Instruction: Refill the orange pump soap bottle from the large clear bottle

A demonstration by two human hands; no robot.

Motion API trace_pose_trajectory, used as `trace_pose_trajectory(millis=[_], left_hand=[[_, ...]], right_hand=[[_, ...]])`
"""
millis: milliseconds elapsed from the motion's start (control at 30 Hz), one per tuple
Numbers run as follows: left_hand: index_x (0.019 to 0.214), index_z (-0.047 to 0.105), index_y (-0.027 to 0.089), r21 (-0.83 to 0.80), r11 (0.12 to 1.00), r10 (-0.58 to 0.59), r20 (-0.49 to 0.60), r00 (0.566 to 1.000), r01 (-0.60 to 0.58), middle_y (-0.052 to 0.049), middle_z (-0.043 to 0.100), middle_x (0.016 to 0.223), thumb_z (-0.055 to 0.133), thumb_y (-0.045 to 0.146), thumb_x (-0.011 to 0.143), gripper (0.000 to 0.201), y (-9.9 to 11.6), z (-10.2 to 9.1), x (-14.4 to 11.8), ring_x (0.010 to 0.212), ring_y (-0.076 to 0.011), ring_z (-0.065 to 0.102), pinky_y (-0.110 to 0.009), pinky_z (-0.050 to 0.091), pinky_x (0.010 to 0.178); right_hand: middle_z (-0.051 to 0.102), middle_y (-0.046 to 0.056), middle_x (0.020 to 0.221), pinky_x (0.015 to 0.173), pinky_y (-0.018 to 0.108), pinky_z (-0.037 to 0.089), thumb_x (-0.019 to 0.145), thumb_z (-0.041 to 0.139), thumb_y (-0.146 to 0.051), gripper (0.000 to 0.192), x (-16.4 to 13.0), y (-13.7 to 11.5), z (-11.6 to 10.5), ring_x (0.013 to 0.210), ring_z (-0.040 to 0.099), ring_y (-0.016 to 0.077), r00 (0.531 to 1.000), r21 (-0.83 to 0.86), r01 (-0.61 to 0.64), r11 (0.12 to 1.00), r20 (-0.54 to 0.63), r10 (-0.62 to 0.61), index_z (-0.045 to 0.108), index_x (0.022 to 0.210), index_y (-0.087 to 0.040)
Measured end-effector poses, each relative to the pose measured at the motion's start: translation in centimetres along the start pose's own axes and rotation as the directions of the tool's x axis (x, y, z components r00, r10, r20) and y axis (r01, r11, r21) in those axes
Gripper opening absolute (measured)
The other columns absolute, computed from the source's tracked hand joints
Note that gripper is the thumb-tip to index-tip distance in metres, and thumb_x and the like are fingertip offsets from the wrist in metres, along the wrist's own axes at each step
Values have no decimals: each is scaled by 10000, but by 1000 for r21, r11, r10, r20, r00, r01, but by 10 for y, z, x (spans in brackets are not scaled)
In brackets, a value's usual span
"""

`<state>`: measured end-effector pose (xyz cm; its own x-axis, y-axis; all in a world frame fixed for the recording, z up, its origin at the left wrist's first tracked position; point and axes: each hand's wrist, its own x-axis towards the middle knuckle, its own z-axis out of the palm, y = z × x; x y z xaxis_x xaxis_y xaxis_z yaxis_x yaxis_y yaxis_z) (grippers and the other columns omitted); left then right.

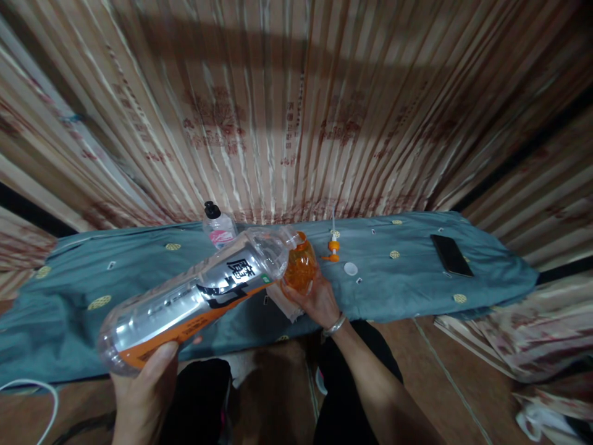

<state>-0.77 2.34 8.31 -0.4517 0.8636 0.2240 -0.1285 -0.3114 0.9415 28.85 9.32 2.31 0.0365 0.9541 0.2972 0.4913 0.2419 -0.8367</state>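
My left hand [151, 383] grips the lower end of a large clear plastic bottle [194, 300] with a silver and orange label. This bottle lies tilted, its neck pointing right and meeting the mouth of a smaller orange bottle [300, 269]. Around the orange bottle are the fingers of my right hand [317, 298], a bracelet on the wrist. Whether liquid is passing between the two cannot be made out. Under the bottles, a pale cloth or tissue [285, 303] shows partly. An orange pump head [332, 248] with a white tube lies to the right, near a white round disc [351, 269].
A clear bottle with a black cap [220, 225] stands at the back of the blue-green cloth surface [407, 290]. Toward the right end lies a black phone [451, 254]. Patterned curtains [278, 111] hang behind. A white cable [50, 395] curves at the lower left.
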Motion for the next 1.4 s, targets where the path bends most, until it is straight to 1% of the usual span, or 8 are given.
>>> trace_pose_trajectory(millis=[200,433,700,900,1000,1100,1267,1400], left_hand=[[1331,703,334,12,1000,8,-5,1000,-8,-79,822,1131,1031,389,586,815,6,8,-2,893,-327,816,-325,676,542],[1243,738,305,3,1000,3,-70,998,-3,-104,814,1169,1019,370,480,815,20,33,-4,902,-334,809,-244,596,450],[1333,697,328,10,1000,0,-15,1000,0,-86,820,1202,1020,340,555,843,10,14,-5,928,-320,815,-293,662,551],[1321,699,337,-10,1000,-7,-96,995,6,-93,809,1207,1017,327,452,926,21,32,-5,889,-308,803,-189,543,425],[1301,715,339,-7,1000,-10,-85,996,9,-82,810,1193,1032,328,443,915,22,34,-4,860,-284,798,-188,555,437],[1225,756,306,-3,1000,-14,-101,995,13,-84,812,1173,1078,399,418,874,18,31,-4,847,-259,781,-197,583,467],[999,819,250,-34,999,-33,-105,994,30,-77,824,1178,1082,476,464,638,8,27,-6,796,-185,724,-198,602,503],[926,828,244,-73,994,-87,-133,987,78,-56,849,1070,1092,503,434,615,-3,26,-8,740,-177,720,-214,620,504]], right_hand=[[845,175,1334,1021,506,714,871,868,-419,747,0,1,1,1194,848,380,999,2,28,1000,-25,-28,584,1521,-186],[830,183,1375,1050,512,699,870,874,-417,800,1,-2,0,1235,832,380,1000,8,-2,1000,-3,3,554,1566,-185],[825,165,1387,1091,517,683,869,868,-401,785,0,0,0,1255,825,373,1000,41,1,999,9,-1,554,1563,-206],[820,188,1391,1114,540,670,862,854,-433,786,0,0,1,1276,813,384,1000,56,-13,998,3,13,559,1545,-183],[829,185,1373,1094,541,681,866,856,-432,800,1,-1,1,1225,835,383,1000,64,-15,998,3,15,544,1559,-182],[842,187,1336,1058,537,699,860,865,-409,771,1,-1,0,1185,850,390,1000,46,-23,999,3,23,565,1534,-182],[835,180,1358,1084,528,687,879,857,-422,684,0,-2,-2,1236,833,386,1000,51,-6,999,23,5,611,1474,-193],[847,155,1331,1059,509,699,882,861,-426,676,0,-5,-2,1204,845,370,1000,76,-11,997,3,10,617,1474,-211]])
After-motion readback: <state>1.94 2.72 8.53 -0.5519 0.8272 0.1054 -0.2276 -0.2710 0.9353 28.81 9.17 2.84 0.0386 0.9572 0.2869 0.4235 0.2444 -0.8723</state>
